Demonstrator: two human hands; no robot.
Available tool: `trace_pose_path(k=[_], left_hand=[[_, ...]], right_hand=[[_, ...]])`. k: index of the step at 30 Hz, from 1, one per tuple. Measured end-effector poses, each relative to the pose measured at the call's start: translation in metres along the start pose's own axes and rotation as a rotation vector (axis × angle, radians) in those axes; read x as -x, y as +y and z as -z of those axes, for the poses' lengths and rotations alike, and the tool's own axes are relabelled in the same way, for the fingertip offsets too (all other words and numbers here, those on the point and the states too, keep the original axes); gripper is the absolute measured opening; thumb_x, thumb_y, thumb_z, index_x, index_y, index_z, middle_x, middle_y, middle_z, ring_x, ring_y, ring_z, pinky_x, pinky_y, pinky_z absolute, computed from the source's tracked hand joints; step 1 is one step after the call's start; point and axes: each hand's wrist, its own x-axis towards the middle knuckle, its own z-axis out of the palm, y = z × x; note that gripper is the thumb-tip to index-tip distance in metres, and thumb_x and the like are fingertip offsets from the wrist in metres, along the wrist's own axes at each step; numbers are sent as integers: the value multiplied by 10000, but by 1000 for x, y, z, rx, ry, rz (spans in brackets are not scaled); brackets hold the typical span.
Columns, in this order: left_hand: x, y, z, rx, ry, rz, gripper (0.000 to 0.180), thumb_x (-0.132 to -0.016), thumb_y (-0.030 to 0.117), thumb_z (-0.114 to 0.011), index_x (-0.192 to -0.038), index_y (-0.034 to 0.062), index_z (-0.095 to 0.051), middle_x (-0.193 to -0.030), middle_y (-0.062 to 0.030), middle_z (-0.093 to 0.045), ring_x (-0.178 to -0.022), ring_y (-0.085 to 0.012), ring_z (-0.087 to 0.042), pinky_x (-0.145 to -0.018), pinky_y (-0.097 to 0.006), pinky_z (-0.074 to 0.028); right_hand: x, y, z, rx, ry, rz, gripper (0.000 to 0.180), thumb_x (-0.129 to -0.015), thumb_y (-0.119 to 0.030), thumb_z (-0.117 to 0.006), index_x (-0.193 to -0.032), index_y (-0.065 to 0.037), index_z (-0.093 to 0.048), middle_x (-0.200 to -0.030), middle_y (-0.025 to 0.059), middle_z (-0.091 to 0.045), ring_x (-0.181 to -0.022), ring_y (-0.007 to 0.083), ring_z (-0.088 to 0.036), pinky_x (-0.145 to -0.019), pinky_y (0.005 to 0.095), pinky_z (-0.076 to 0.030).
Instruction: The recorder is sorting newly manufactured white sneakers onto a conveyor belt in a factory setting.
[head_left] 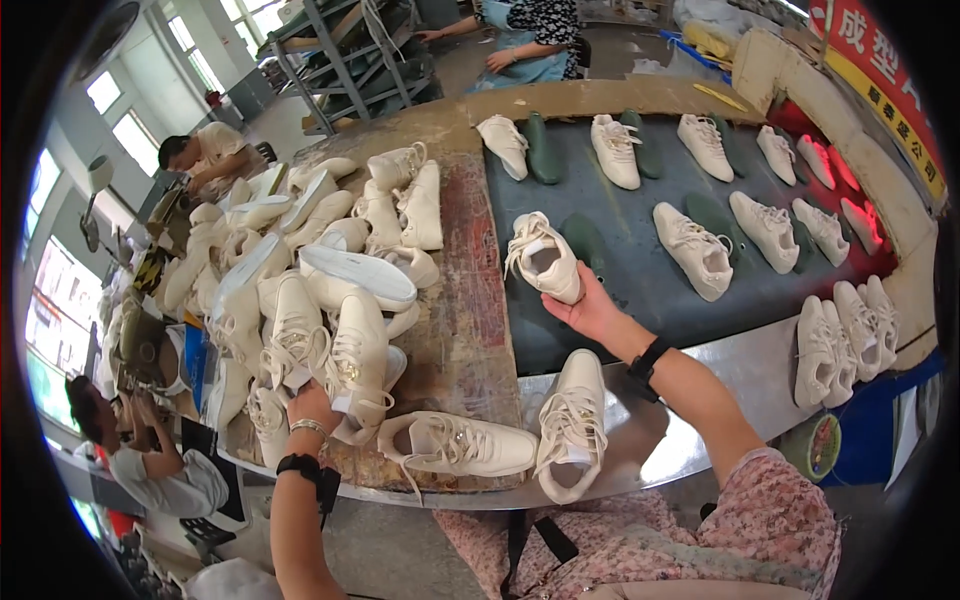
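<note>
My right hand (598,312) is closed around the heel of a cream lace-up sneaker (543,252), holding it over the near left corner of the dark conveyor belt (620,235). Close by it lies a dark green sole (583,240). At the heap's near edge, my left hand (312,406) grips the heel end of another cream sneaker (297,318), its fingers partly hidden by the shoe. Beside that hand stands one more sneaker (358,345). Two loose sneakers, one lying sideways (465,445) and one pointing away (573,420), rest along the front edge.
A heap of cream sneakers (330,215) covers the worn wooden tabletop (470,350) on the left. Sneakers and green soles sit in rows on the belt, running toward a red-lit opening (850,190). Several sneakers (845,340) stand at right. Co-workers (525,45) work beyond a metal rack (345,70).
</note>
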Motion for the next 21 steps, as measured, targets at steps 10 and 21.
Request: trace_pose_path(k=[10, 21], left_hand=[[-7, -8, -11, 20, -49, 34, 732, -636, 318, -730, -1168, -68, -408, -1065, -192, -598, -994, -287, -589, -835, -365, -481], [-12, -5, -6, -30, -37, -87, 801, -491, 368, -824, -1048, -88, -473, -833, -145, -647, -832, -272, -635, -713, -356, -492]], right_hand=[[31, 21, 13, -64, 329, -508, 412, -943, -235, -401, -1208, 79, -383, -1118, 302, -535, -843, 263, -635, -690, 282, -550], [-152, -163, -45, 922, 232, 49, 310, -816, -143, -604, -1069, 25, -542, -950, 127, -620, -860, 203, -625, -674, 347, -547]])
